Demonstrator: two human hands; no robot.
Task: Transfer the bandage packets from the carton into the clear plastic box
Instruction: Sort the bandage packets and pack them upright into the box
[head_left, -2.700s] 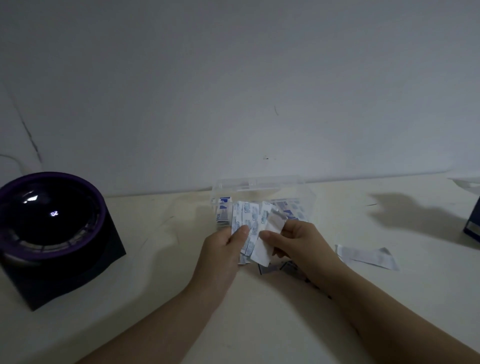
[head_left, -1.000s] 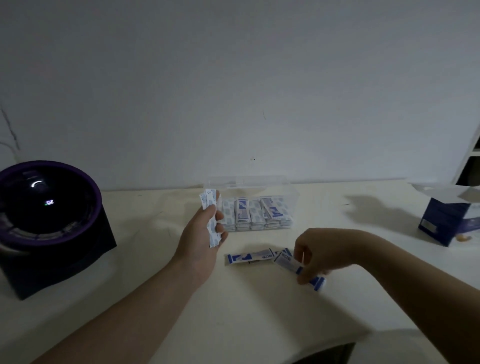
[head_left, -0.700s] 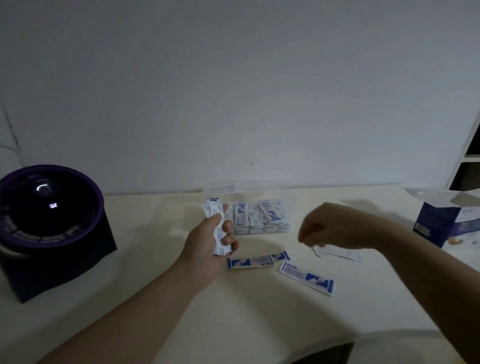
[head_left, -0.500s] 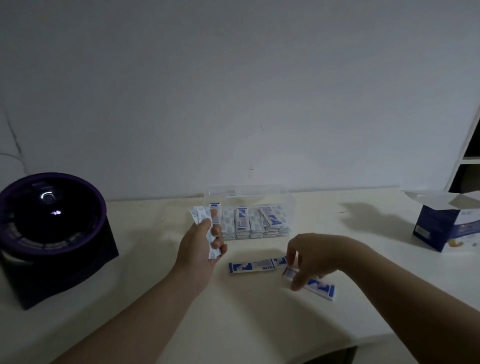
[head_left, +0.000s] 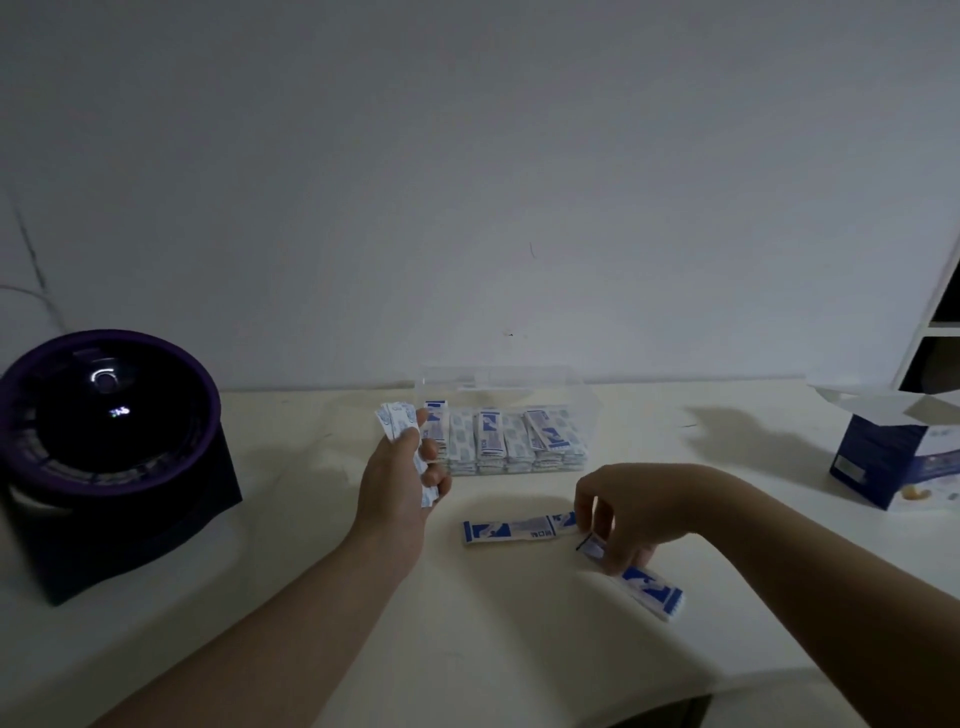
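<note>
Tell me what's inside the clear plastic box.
Bandage packets stacked flat in side-by-side piles fill the lower part of the clear plastic box. Its left end is covered by the left hand and its gripped packets, so that corner cannot be seen.

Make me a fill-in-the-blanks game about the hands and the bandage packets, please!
1. The left hand holds a bunch of packets beside the clear plastic ____.
2. The right hand pinches a loose packet lying on the ____.
3. The open blue carton stands to the person's ____.
Missing words: box, table, right.
</note>
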